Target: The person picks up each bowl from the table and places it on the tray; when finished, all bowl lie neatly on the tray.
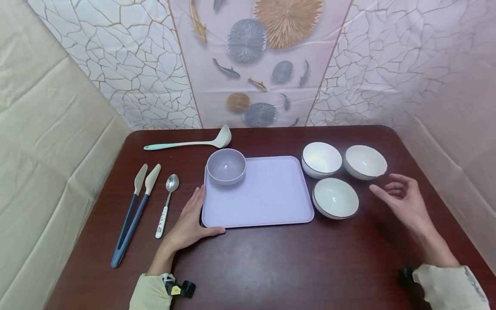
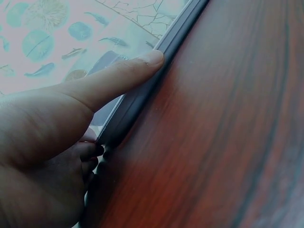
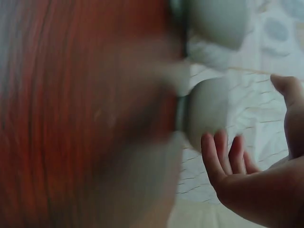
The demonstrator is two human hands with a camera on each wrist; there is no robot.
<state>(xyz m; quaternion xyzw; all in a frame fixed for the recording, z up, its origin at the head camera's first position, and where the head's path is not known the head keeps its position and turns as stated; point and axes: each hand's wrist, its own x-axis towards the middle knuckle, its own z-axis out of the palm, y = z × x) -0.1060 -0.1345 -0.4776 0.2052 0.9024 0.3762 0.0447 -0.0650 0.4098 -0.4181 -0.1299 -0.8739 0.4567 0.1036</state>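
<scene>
A pale lilac tray lies on the table, with a grey-purple bowl on its back left corner. My left hand touches the tray's front left corner, fingers straight along the left side and thumb along the front edge. In the left wrist view, the thumb lies against the tray's rim. My right hand is in the air, thumb and fingers apart and loosely bent, holding nothing. Nearest to it is a white bowl; two more white bowls, one behind and one in front, stand close by.
Left of the tray lie a spoon and blue-handled tongs. A ladle with a mint handle lies behind the tray, near the table's back edge. Fabric walls enclose the table at the back and both sides.
</scene>
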